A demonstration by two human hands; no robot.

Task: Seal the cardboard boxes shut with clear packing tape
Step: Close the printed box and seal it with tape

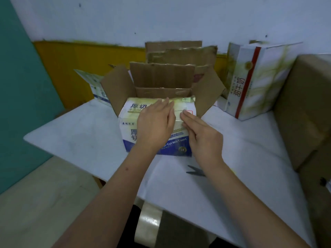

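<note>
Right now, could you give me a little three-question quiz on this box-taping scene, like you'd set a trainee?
1. True or false: the side flaps of the open box are already folded shut.
2. Which item lies on the table beside the right hand? A scissors B marker C knife
3. Fill in: the tape roll sits below the table's near ____.

Key
1. False; both side flaps stand up, while the left hand presses the near flap down.
2. A, the scissors.
3. Edge.
</note>
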